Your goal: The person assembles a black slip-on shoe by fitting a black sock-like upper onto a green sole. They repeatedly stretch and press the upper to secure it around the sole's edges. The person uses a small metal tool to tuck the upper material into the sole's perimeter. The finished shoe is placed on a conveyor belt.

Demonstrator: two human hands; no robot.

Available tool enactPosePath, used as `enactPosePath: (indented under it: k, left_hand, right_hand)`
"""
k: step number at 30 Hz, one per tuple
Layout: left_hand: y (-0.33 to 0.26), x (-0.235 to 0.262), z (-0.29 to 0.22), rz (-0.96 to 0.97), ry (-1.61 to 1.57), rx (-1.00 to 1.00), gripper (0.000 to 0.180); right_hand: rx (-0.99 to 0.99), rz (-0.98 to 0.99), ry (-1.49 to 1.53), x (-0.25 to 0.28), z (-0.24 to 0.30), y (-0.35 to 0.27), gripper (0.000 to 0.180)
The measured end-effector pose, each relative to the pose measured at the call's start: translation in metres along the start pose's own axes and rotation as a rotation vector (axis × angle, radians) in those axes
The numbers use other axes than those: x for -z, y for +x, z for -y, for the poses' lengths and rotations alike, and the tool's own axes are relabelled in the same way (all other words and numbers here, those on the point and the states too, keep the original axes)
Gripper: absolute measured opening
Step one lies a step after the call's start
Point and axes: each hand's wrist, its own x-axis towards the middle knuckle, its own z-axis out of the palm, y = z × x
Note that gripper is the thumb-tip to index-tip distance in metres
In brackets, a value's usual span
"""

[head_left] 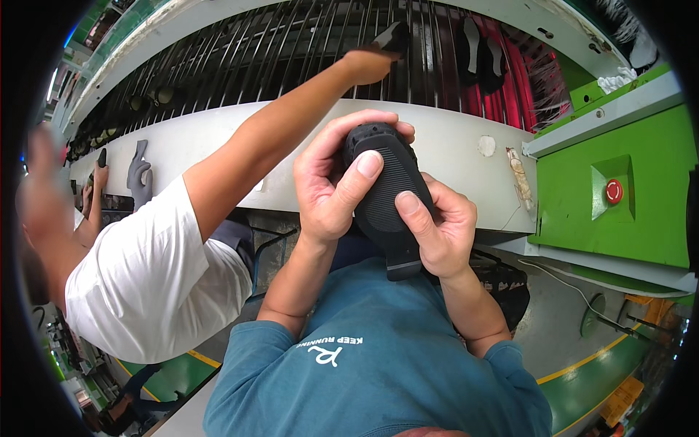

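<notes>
A black shoe [384,218] with a finely ribbed sole is held up in front of my chest, sole toward me. Its rounded end points away and the narrower, stepped end points toward my body. My left hand [326,186] wraps the far left side, fingers over the rounded end and thumb on the sole edge. On the right side, my right hand [445,229] grips the shoe with its thumb pressed on the ribbed sole and its fingers mostly hidden behind. Most of the upper is out of sight.
Beyond the white worktop [466,138] runs a rod conveyor [291,44] carrying dark shoes [492,62], with a red glow at right. A co-worker's arm [269,131] reaches across to another shoe [393,36]. The green machine housing [568,211] at right bears a red button [614,191].
</notes>
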Motion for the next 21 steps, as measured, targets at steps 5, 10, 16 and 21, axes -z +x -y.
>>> enactPosePath:
  k: [5,10,16,21]
  left_hand:
    - [-0.002,0.0,-0.001,-0.009,-0.076,0.013,0.043]
    - [-0.004,-0.001,-0.004,-0.016,-0.038,0.014,0.043]
    - [-0.003,0.004,-0.008,0.019,-0.045,0.037,0.048]
    - [-0.004,0.007,-0.011,0.04,-0.041,0.061,0.046]
  right_hand:
    - [0.004,0.01,-0.006,0.001,0.0,-0.001,0.022]
    - [-0.009,0.02,-0.031,0.003,0.001,-0.001,0.022]
    - [-0.007,0.028,-0.053,0.005,0.001,-0.002,0.021]
    - [-0.005,0.047,-0.057,0.006,0.002,-0.003,0.02]
